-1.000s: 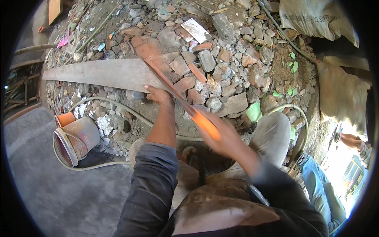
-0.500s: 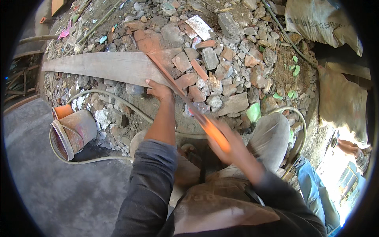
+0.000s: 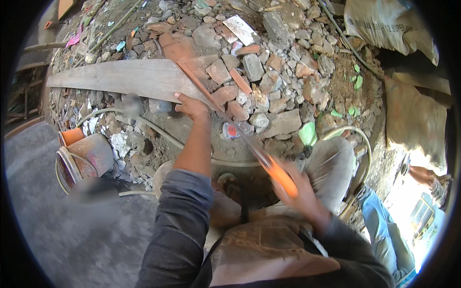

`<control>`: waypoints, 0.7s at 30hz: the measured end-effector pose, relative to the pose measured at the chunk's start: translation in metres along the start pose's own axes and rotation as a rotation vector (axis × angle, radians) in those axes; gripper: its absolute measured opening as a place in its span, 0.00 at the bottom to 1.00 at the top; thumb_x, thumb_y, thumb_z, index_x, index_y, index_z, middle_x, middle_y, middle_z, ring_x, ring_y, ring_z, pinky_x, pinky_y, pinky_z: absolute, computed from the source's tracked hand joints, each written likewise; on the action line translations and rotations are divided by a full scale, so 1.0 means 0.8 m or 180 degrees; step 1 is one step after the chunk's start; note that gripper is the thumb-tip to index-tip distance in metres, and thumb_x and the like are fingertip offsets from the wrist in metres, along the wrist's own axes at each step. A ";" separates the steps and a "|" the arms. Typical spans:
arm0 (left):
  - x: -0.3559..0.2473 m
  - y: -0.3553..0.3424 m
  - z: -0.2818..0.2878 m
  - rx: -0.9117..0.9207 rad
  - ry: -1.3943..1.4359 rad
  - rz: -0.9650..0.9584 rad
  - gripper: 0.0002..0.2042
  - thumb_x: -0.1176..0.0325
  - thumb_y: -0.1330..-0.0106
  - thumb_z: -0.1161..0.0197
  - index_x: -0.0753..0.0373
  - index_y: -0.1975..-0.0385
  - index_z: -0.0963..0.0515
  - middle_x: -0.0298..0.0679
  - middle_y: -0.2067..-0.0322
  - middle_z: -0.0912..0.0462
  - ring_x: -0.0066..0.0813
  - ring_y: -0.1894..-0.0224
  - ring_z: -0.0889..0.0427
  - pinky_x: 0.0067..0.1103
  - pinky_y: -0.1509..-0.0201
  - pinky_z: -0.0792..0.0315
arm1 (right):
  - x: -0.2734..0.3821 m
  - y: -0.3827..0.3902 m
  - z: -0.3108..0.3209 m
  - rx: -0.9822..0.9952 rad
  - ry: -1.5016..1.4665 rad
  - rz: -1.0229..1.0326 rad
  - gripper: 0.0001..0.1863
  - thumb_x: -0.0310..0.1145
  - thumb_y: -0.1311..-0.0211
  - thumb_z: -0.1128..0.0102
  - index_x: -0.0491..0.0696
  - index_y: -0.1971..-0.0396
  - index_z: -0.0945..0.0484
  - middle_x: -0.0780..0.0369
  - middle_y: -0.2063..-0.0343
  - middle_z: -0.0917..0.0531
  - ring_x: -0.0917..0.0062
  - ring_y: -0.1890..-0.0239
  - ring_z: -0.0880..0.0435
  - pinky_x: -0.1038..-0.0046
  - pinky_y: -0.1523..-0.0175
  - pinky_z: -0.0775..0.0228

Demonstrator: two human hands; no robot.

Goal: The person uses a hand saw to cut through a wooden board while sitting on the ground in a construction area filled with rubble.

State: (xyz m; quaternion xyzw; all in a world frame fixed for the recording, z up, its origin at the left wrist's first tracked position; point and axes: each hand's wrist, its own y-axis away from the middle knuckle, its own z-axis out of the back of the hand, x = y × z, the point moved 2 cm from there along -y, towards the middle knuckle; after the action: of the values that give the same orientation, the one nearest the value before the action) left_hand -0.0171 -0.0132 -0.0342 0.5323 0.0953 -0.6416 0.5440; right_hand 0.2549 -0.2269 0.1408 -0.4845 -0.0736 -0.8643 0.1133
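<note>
A long grey wooden board (image 3: pixel 115 79) stretches over the rubble from the far left toward the middle. At its right end my left hand (image 3: pixel 193 106) is closed on the near edge, thumb on top and other fingers partly hidden. My right hand (image 3: pixel 302 192) grips the orange handle of a handsaw (image 3: pixel 281 177), slightly blurred by motion. The saw's thin blade runs up and left past my left hand and lies along the board's right end. Part of the blade blends with the reddish bricks behind it.
Broken bricks and stones (image 3: pixel 283 120) cover the ground ahead. A dirty bucket (image 3: pixel 91 156) lies tipped at left beside a small orange pot (image 3: pixel 72 137). A hose (image 3: pixel 153 127) curves through the rubble. Sacks (image 3: pixel 384 24) hang at upper right; another person's jeans (image 3: pixel 382 225) show at lower right.
My right hand has drawn the saw back, down and to the right. My left hand stays on the board. The view has shifted slightly.
</note>
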 end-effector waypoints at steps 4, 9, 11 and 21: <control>0.001 0.005 -0.006 0.0021 -0.0147 0.0198 0.55 0.26 0.22 0.61 0.82 0.21 0.57 0.79 0.27 0.39 0.70 0.27 0.30 0.44 0.22 0.32 | -0.054 -0.188 -0.101 -0.0500 -0.0824 0.0100 0.27 0.36 0.28 0.31 0.49 0.32 0.26 0.44 0.52 0.13 0.44 0.53 0.12 0.53 0.52 0.17; -0.012 -0.013 0.014 0.0066 -0.0070 0.0211 0.53 0.30 0.22 0.56 0.81 0.22 0.54 0.77 0.29 0.35 0.70 0.29 0.26 0.45 0.24 0.28 | -0.020 -0.193 -0.115 -0.0128 -0.0561 -0.0387 0.33 0.49 0.25 0.33 0.49 0.27 0.29 0.43 0.50 0.13 0.44 0.49 0.13 0.51 0.45 0.19; -0.016 -0.017 0.010 0.0387 0.0145 0.0259 0.51 0.32 0.21 0.53 0.79 0.22 0.54 0.72 0.29 0.33 0.67 0.31 0.23 0.48 0.28 0.23 | -0.026 -0.192 -0.113 -0.0397 -0.0450 0.0080 0.39 0.57 0.25 0.38 0.46 0.25 0.31 0.43 0.63 0.11 0.42 0.59 0.10 0.48 0.49 0.19; -0.051 -0.033 0.027 -0.0492 0.0068 0.0406 0.45 0.33 0.20 0.57 0.76 0.27 0.31 0.68 0.29 0.28 0.65 0.30 0.24 0.46 0.23 0.31 | 0.028 0.021 0.001 -0.0094 -0.0305 -0.0235 0.35 0.37 0.30 0.29 0.47 0.26 0.30 0.48 0.43 0.15 0.51 0.55 0.08 0.56 0.56 0.12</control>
State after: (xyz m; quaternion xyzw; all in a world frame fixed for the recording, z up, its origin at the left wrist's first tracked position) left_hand -0.0569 0.0063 -0.0056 0.5005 0.1163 -0.5907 0.6221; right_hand 0.2485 -0.2457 0.1608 -0.5239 -0.0840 -0.8447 0.0707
